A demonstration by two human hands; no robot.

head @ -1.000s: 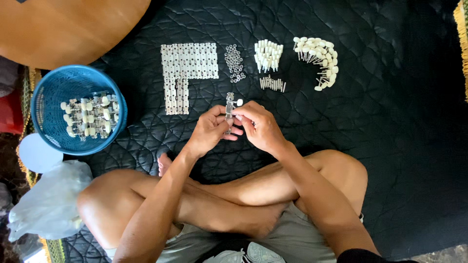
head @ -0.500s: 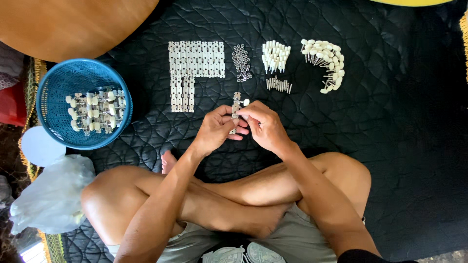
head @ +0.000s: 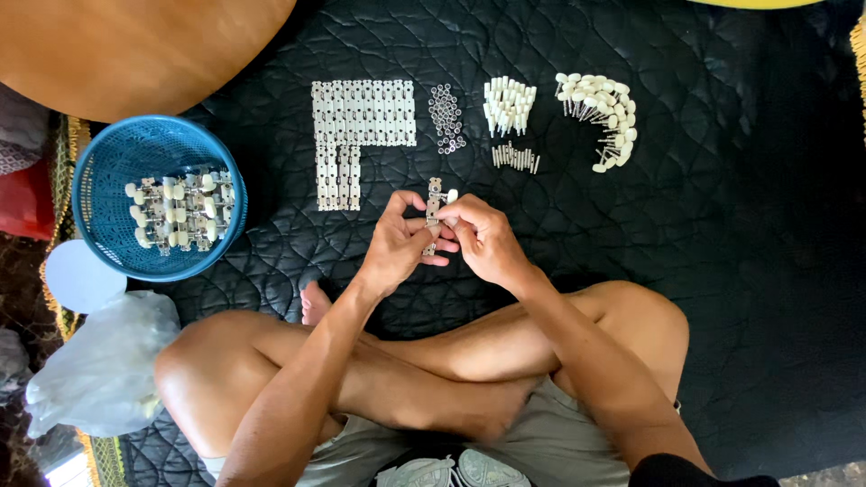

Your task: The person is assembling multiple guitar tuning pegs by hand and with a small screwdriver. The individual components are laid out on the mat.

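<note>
Beside blue basket (head: 108, 194), white plastic bag (head: 99, 365), both hands gripping metal strip (head: 434, 206)

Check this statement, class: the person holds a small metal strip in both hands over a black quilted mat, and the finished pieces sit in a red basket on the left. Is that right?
Not quite. The basket is blue, not red, as the head view shows. The rest stands: the left hand and right hand hold a small metal strip over the black quilted mat, and the finished pieces sit in that basket on the left.

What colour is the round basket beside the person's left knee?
Blue, the basket shows best in the head view.
</note>
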